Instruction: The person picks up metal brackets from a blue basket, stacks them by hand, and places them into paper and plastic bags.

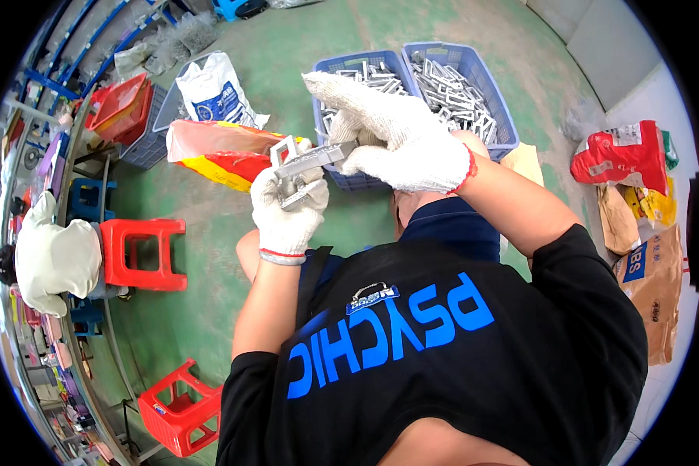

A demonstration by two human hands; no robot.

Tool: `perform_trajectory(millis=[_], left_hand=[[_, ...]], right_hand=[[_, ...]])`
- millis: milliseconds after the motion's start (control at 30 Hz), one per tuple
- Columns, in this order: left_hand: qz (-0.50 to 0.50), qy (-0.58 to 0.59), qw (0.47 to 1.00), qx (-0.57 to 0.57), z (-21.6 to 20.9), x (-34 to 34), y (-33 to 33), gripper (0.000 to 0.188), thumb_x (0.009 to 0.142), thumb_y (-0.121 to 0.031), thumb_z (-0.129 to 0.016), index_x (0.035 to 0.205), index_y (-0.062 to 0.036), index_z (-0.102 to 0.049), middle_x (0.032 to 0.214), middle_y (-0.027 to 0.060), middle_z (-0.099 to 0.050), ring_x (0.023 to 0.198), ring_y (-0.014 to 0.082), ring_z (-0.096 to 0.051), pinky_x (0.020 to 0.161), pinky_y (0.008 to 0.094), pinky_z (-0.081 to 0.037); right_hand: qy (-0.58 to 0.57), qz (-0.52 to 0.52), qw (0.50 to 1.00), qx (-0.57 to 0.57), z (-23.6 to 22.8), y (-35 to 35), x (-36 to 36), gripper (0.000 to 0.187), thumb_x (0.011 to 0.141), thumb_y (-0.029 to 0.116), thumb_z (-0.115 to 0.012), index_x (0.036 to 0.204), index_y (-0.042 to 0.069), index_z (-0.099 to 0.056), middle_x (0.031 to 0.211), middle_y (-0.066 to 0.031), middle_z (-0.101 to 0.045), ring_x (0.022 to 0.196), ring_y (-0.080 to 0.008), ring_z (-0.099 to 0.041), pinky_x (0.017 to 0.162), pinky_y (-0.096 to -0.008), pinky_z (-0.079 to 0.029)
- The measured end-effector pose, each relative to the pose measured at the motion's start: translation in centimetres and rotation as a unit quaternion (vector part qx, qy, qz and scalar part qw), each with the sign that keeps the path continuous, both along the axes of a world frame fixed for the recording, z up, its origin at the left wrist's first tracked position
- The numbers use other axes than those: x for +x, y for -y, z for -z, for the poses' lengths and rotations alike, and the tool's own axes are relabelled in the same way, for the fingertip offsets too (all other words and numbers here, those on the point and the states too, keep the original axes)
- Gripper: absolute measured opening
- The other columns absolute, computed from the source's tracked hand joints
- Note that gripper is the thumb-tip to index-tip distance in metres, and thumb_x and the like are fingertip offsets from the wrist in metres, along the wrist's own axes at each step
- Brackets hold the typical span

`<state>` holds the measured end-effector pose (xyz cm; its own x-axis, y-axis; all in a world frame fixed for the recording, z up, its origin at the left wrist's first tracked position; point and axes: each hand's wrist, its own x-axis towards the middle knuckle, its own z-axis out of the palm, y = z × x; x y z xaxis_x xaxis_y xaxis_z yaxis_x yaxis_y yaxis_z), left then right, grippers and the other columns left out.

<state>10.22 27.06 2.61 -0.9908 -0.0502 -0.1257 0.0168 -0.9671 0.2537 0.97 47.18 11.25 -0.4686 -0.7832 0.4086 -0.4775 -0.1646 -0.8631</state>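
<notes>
My left hand [291, 213], in a white knit glove with a red-edged cuff, is closed around a few grey metal frame-shaped parts [315, 161]. One open rectangular frame [286, 150] sticks up from that grip. My right hand [408, 140], gloved the same way, meets the right end of the uppermost metal part with thumb and curled fingers, while its index finger points up and left. What lies inside the right fingers is partly hidden. Behind the hands stand two blue-grey plastic crates; the left crate [325, 64] and the right crate [509, 116] hold many similar metal frames.
A red and yellow plastic sack [229, 159] lies open left of my hands, by a white bag [213, 89] in a bin. Red stools [144, 252] and a person in a light top [58, 260] are at a crowded bench on the left. Sacks [621, 159] line the right wall.
</notes>
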Motion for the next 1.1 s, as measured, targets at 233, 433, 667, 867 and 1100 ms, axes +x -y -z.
perform_trajectory(millis=[233,433,667,867,1100], left_hand=[[-0.048,-0.029,0.998,0.022,-0.6,2.6,0.2,0.048,0.082,-0.016,-0.062,0.128,-0.0068,-0.054,0.118,0.0127,-0.064,0.1,0.0256,-0.064,0.072,0.0379,-0.057],[-0.09,-0.149,0.979,-0.105,-1.7,3.8,0.5,0.058,0.091,-0.004,-0.05,0.144,-0.015,-0.031,0.138,0.0191,-0.044,0.117,0.0352,-0.054,0.094,0.0452,-0.053],[-0.091,-0.163,0.969,-0.161,-4.3,4.5,-1.4,0.057,0.095,-0.018,-0.051,0.147,-0.0043,-0.031,0.142,0.0249,-0.042,0.125,0.0376,-0.049,0.098,0.046,-0.047],[-0.085,-0.141,0.971,-0.176,-4.3,4.9,-0.8,0.055,0.096,-0.019,-0.049,0.146,-0.0039,-0.031,0.143,0.0251,-0.041,0.125,0.0374,-0.049,0.1,0.047,-0.046],[-0.066,-0.16,0.97,-0.168,-4.5,5.4,-0.8,0.051,0.1,-0.015,-0.044,0.148,-0.0153,-0.028,0.142,0.0179,-0.044,0.125,0.0329,-0.052,0.101,0.0429,-0.047]], right_hand=[[-0.083,0.034,0.995,0.031,-0.7,0.5,2.2,0.078,0.075,0.004,-0.058,0.149,0.008,-0.033,0.112,-0.0147,-0.067,0.099,-0.0239,-0.067,0.09,-0.0337,-0.051],[0.193,-0.026,0.98,-0.038,2.1,1.3,1.6,0.083,0.081,0.001,-0.065,0.152,0.005,-0.024,0.139,-0.0191,-0.048,0.115,-0.0224,-0.058,0.089,-0.0336,-0.052],[0.4,-0.092,0.907,-0.092,5.0,2.7,0.7,0.089,0.081,-0.006,-0.061,0.153,0.001,-0.01,0.15,-0.025,-0.031,0.115,-0.0344,-0.058,0.089,-0.0426,-0.055],[0.416,-0.116,0.899,-0.073,5.1,2.9,0.9,0.096,0.077,0.008,-0.075,0.152,0.002,-0.016,0.139,-0.0167,-0.045,0.127,-0.0292,-0.049,0.102,-0.0471,-0.046],[0.358,-0.083,0.928,-0.067,4.5,3.2,0.6,0.091,0.08,-0.003,-0.065,0.153,0.0,-0.01,0.146,-0.0233,-0.035,0.116,-0.0321,-0.056,0.087,-0.0413,-0.054]])
